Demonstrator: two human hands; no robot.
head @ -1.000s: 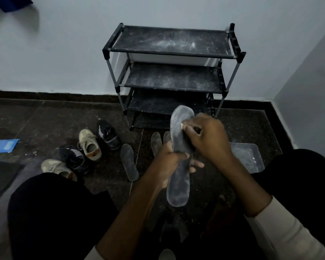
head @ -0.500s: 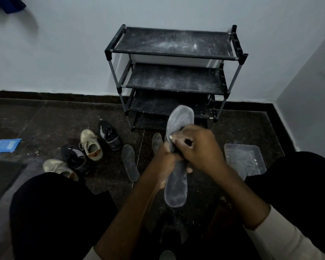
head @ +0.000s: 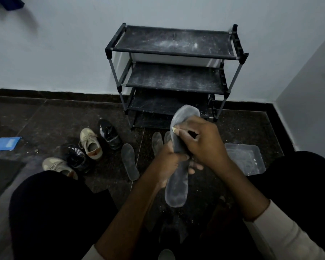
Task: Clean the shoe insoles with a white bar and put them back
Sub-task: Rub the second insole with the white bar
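Observation:
A grey insole [head: 177, 188] dusted with white stands upright between my knees. My left hand [head: 169, 160] grips it round the middle from behind. My right hand [head: 203, 143] pinches a small white bar [head: 174, 130] against the insole's upper part; only the bar's tip shows past my fingers. On the floor lie a dark insole [head: 129, 162] and two more insoles [head: 157, 142] partly hidden behind my hands. Further left sit two beige shoes [head: 90, 143] and two black striped shoes [head: 109, 134].
A black three-tier shoe rack [head: 176, 44], streaked with white dust, stands against the wall ahead. A clear plastic tray [head: 246, 158] lies on the floor at right. A blue paper [head: 4, 143] and a dark mat [head: 0, 175] lie at left. My knees flank the scene.
My right hand slid down the insole with the bar, then back up towards its upper part. My left hand kept its grip on the insole.

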